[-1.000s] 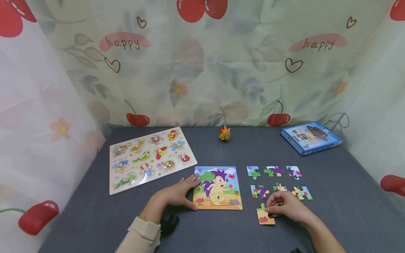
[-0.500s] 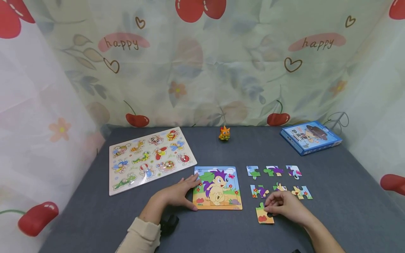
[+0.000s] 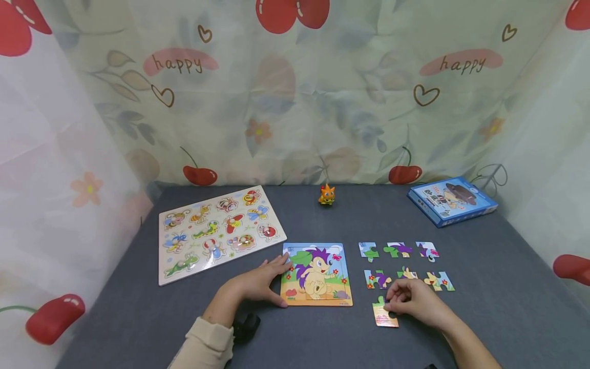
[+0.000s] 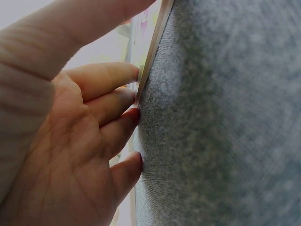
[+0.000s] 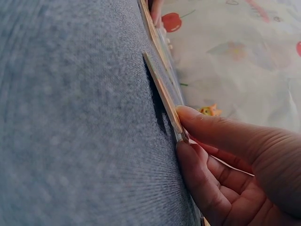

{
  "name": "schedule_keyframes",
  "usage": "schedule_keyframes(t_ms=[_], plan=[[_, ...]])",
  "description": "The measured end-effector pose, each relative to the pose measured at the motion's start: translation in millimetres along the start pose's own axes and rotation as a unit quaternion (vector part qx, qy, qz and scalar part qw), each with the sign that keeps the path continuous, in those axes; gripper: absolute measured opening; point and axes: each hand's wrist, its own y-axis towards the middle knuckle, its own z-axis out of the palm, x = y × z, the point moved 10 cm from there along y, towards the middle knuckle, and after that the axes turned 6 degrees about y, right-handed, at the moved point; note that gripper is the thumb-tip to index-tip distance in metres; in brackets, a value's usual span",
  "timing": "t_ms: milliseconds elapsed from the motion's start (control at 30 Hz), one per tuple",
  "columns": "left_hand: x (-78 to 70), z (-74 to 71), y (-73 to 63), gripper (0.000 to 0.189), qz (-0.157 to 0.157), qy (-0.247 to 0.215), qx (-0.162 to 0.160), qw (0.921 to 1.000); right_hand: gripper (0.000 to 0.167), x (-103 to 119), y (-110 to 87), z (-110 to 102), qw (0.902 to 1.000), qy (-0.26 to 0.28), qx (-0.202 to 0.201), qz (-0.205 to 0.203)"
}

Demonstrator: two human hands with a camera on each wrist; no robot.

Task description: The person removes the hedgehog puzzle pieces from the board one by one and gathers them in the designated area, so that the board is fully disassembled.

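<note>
My right hand [image 3: 412, 302] pinches a jigsaw puzzle piece [image 3: 383, 316] with a green tab and red mushrooms by its right side. In the right wrist view the piece [image 5: 162, 96] is edge-on between thumb and finger, its far end lifted over a shadow on the cloth. My left hand [image 3: 262, 282] rests at the left edge of the square hedgehog puzzle board [image 3: 318, 302], fingers and thumb spread along it. In the left wrist view the fingertips [image 4: 129, 73] touch the board's edge [image 4: 149, 63]. The board lies flat, showing a purple-spined hedgehog.
Several loose puzzle pieces [image 3: 369, 250] lie in two rows right of the board, one partly behind my right hand. An insect peg board [image 3: 221, 233] lies left. An orange toy figure [image 3: 327, 195] stands at the back, a blue box [image 3: 454, 201] at back right.
The held puzzle piece has tilted a little, and glare now covers its lower part. Both hands stay nearly where they were; the left still rests at the board.
</note>
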Motion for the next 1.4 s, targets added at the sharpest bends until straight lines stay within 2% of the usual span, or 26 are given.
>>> schedule_keyframes(t_ms=[167, 700, 1167, 1400], plan=[[-0.3, -0.5, -0.6, 0.087, 0.001, -0.001, -0.001, 1.0000, 0.028, -1.0, 1.2, 0.3, 0.9999, -0.002, 0.000, 0.016], [-0.6, 0.1, -0.9, 0.087, -0.002, -0.002, 0.000, 1.0000, 0.027, -3.0, 1.6, -0.2, 0.9997, -0.014, -0.012, 0.014], [-0.2, 0.3, -1.4, 0.087, -0.003, -0.001, 0.000, 1.0000, 0.031, -6.7, 3.2, 0.2, 0.9991, -0.021, -0.020, 0.032], [0.0, 0.4, -0.8, 0.087, -0.002, 0.000, 0.002, 1.0000, 0.027, -6.7, 2.6, 0.9, 0.9988, -0.028, -0.023, 0.033]])
